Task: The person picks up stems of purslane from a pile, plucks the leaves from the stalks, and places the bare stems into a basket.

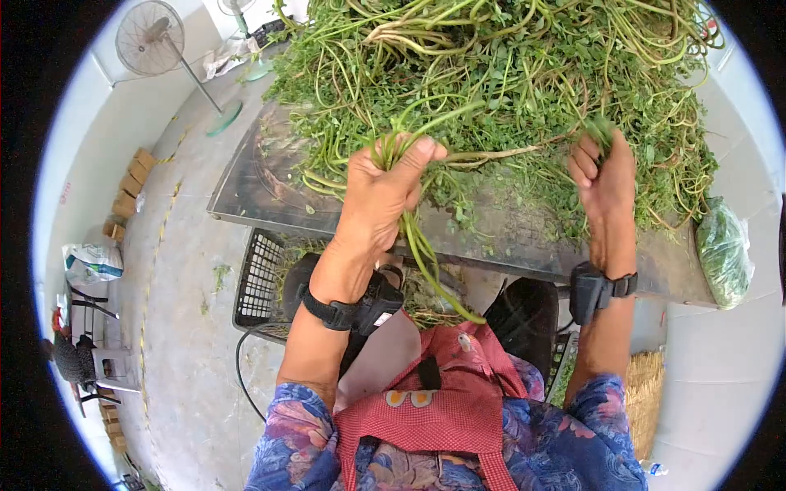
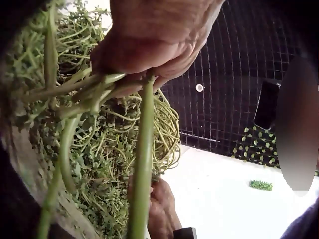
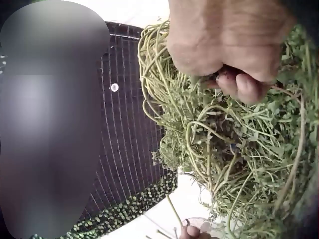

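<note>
My left hand [image 1: 381,184] grips a small bundle of long green stems [image 1: 430,266] over the table's near edge, with stem ends hanging down toward the apron. Close up in the left wrist view, thick stems [image 2: 143,164] come out from under the curled fingers. To the right, my right hand [image 1: 604,176] has its fingers curled round a leafy green tip [image 1: 600,131] at the front of the heap. A pale brownish stem [image 1: 499,154] stretches between the two hands. Behind them rises a large heap of leafy, long-stemmed greens [image 1: 508,74].
The dark table [image 1: 270,196] carries the heap. Under it stands a black plastic crate [image 1: 258,282] with plant scraps. A clear bag of greens [image 1: 722,254] sits at the right corner. At the left are a standing fan [image 1: 155,37] and brown blocks [image 1: 131,184] along the wall.
</note>
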A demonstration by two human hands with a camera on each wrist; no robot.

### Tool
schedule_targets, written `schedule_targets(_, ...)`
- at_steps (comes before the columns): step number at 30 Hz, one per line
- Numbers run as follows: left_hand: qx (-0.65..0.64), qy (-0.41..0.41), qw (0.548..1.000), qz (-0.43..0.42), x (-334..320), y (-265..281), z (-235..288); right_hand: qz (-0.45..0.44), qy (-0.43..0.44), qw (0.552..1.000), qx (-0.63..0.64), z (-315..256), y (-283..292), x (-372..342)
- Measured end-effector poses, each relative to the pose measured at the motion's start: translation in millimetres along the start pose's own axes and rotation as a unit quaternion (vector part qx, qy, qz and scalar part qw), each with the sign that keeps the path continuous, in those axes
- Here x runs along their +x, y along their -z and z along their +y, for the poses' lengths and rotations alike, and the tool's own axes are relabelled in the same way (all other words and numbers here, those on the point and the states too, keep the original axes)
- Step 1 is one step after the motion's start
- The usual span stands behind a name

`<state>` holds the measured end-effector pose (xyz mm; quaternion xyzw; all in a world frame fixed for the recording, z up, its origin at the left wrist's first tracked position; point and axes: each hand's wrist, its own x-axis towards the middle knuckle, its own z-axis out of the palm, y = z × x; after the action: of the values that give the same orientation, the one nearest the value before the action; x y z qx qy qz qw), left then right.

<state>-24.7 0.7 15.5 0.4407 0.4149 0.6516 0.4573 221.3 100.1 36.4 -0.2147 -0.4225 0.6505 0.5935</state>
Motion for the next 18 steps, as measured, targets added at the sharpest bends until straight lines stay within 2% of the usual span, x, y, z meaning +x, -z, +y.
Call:
schedule_targets(2, -0.126, 0.049, 0.99, -0.035, 4.0, 1.8, 1.4, 0.024, -0.085, 0.996, -0.012, 4.6, -7.6, -11.6)
schedule_targets(3, -0.138, 0.053, 0.989, -0.027, 4.7, -0.3, 0.8, 0.024, -0.084, 0.996, -0.009, 12.1, -15.1, -20.4)
schedule_targets(5, -0.149, 0.055, 0.987, -0.029, 5.2, 0.2, -0.5, 0.019, -0.175, 0.972, -0.154, 31.5, -32.3, -33.8)
schedule_targets(6, -0.163, 0.058, 0.984, -0.03, 4.6, 0.9, -1.1, 0.018, -0.177, 0.973, -0.15, 38.6, -33.7, -35.7)
schedule_targets(8, -0.168, 0.06, 0.984, -0.027, 3.6, 0.0, -1.5, -0.064, -0.16, 0.955, -0.243, 53.9, -33.1, -38.0)
schedule_targets(9, -0.178, 0.059, 0.982, -0.026, 3.5, -0.8, -1.4, -0.064, -0.16, 0.956, -0.239, 62.2, -31.7, -36.0)
schedule_targets(10, -0.176, 0.06, 0.982, -0.027, 3.4, -1.2, -1.3, -0.119, -0.064, 0.937, -0.322, 69.1, -31.6, -32.9)
schedule_targets(11, -0.182, 0.05, 0.982, -0.033, 3.8, -2.0, -1.2, -0.17, 0.036, 0.9, -0.399, 72.9, -32.1, -30.4)
schedule_targets(12, -0.188, 0.04, 0.981, -0.041, 4.3, -3.1, -0.9, -0.17, 0.037, 0.901, -0.398, 74.5, -32.9, -30.0)
schedule_targets(14, -0.195, 0.035, 0.979, -0.053, 3.5, -7.2, 2.2, -0.172, -0.1, 0.916, -0.349, 76.1, -40.1, -29.7)
schedule_targets(15, -0.202, 0.031, 0.977, -0.064, 2.1, -9.4, 3.5, -0.143, -0.151, 0.929, -0.308, 81.1, -42.8, -28.1)
schedule_targets(16, -0.2, 0.031, 0.977, -0.063, 0.2, -12.0, 4.4, -0.144, -0.151, 0.929, -0.306, 84.8, -46.5, -27.0)
schedule_targets(18, -0.171, -0.004, 0.984, -0.056, -1.0, -16.2, 8.2, -0.149, -0.098, 0.952, -0.25, 88.5, -53.9, -20.8)
